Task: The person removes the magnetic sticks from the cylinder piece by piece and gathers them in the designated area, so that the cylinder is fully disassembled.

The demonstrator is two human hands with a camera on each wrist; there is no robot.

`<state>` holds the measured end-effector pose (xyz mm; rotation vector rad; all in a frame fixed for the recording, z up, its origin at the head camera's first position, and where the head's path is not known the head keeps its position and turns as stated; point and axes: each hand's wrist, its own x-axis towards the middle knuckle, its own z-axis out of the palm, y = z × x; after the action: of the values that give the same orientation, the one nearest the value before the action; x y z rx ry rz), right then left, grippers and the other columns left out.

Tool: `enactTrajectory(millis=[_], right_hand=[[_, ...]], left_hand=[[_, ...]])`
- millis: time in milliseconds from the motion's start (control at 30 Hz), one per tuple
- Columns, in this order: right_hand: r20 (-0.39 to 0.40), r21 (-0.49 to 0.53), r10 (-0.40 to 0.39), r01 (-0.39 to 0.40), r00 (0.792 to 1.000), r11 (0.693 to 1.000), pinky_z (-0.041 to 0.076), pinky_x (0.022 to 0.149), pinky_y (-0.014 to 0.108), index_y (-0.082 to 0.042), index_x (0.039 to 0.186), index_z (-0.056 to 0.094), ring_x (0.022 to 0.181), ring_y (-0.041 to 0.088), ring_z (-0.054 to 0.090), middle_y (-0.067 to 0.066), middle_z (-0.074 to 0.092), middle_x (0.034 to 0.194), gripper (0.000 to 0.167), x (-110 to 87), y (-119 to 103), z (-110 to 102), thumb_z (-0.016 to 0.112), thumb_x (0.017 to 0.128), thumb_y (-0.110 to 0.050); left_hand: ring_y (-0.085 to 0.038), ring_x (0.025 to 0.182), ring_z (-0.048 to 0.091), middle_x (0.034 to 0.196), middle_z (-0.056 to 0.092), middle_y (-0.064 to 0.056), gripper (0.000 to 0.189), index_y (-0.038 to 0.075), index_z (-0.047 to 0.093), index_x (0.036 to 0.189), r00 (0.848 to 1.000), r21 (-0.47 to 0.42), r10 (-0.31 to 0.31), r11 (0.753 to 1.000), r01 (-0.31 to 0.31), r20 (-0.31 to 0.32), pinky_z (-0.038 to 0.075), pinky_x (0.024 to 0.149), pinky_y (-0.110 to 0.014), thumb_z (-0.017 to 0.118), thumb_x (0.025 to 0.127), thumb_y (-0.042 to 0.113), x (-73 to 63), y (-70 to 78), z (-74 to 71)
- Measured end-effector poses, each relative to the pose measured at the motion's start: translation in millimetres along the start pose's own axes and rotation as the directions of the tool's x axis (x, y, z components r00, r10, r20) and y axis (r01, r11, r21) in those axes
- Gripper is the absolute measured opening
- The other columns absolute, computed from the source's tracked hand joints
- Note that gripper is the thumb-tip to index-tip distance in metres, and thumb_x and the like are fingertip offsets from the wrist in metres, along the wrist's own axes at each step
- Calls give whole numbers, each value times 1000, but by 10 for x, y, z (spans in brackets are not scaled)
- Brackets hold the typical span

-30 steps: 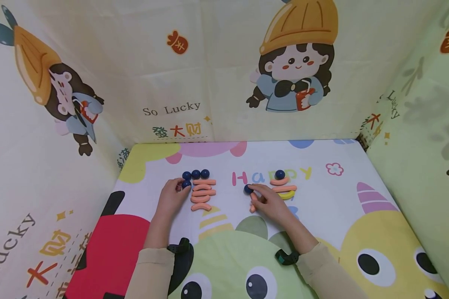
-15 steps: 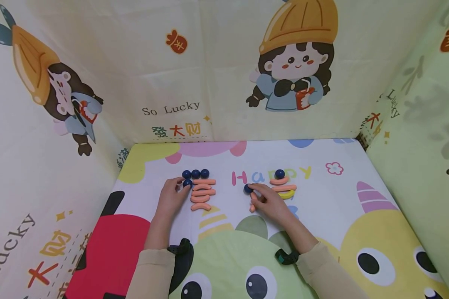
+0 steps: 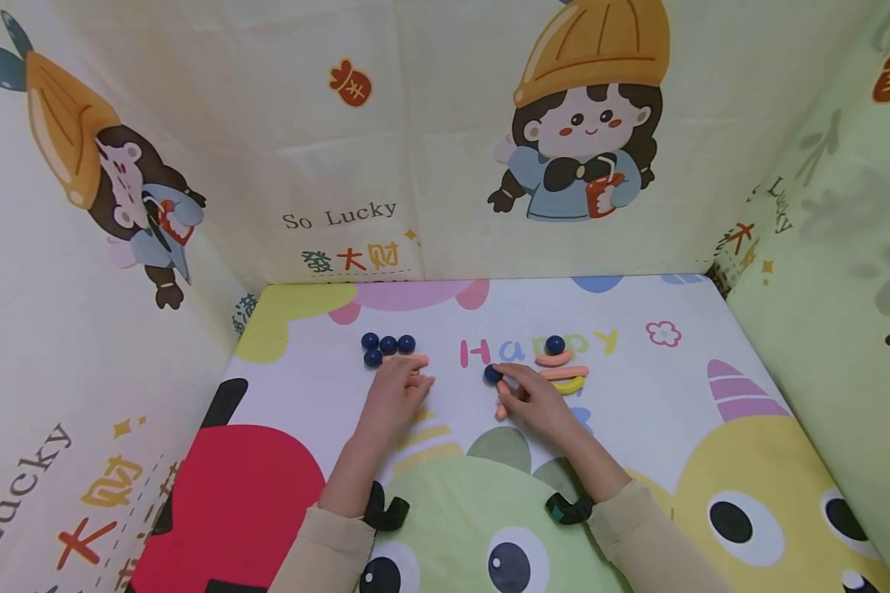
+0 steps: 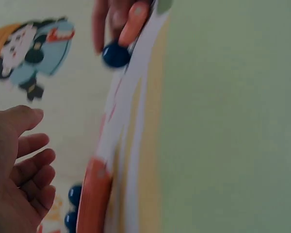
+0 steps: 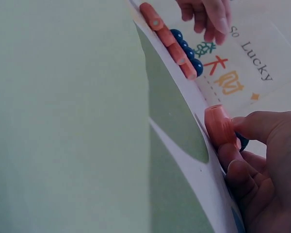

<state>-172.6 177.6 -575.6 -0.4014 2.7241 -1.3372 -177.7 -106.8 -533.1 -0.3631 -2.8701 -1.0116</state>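
My left hand [image 3: 395, 397] hovers over a column of pink sausage-shaped pieces [image 3: 415, 360], hiding most of them. Its fingers are relaxed and hold nothing, as the left wrist view shows. Several dark blue balls [image 3: 389, 345] cluster just beyond that column, one of them set lower at its left. To the right, my right hand [image 3: 537, 405] pinches a pink sausage-shaped piece [image 5: 218, 125] between thumb and fingers. Its index finger touches a single blue ball [image 3: 493, 375] at the far end of that piece.
Beyond the right hand are another blue ball [image 3: 555, 345], a curved pink piece [image 3: 553, 360], a straight pink piece [image 3: 564, 374] and a yellow banana-shaped piece [image 3: 569, 385]. A printed cloth [image 3: 445, 165] walls the back of the table.
My left hand has let go of the lower-left blue ball and moved right, over the pink column. The upper-left ball has shifted slightly away. My right hand has stayed in place.
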Motion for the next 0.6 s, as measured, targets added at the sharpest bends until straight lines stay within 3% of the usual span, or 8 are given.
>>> enactTrajectory(millis=[133,300,467,600], right_hand=[[-13,-9,3,-3,1000,1000,45,69,28,-37,141,53,75,15,53,-6,57,132,45,4,-11,4,63,97,-33],[-32,-22,-23,22,999,1000,44,67,26,-35,141,54,72,12,51,-6,59,128,44,13,-15,9,62,98,-34],[-35,-23,-25,24,999,999,45,66,26,-35,141,53,70,12,52,-6,60,124,43,7,-10,8,60,99,-35],[-35,-19,-20,19,999,1000,45,64,26,-35,141,53,68,14,52,-6,60,112,42,10,8,10,59,99,-37]], left_hand=[[-23,113,60,120,66,-4,37,12,66,121,985,77,112,989,-123,130,48,97,-41,62,97,40,-76,254,257],[-16,102,61,111,67,1,42,16,67,118,956,132,163,971,-199,242,49,89,-33,58,96,51,-120,410,563],[-11,87,57,96,63,6,42,19,68,109,954,170,184,959,-228,239,48,79,-28,57,94,57,-114,447,751],[-11,80,53,89,59,7,39,21,68,104,952,245,214,932,-266,217,46,73,-26,60,93,57,-95,479,831]])
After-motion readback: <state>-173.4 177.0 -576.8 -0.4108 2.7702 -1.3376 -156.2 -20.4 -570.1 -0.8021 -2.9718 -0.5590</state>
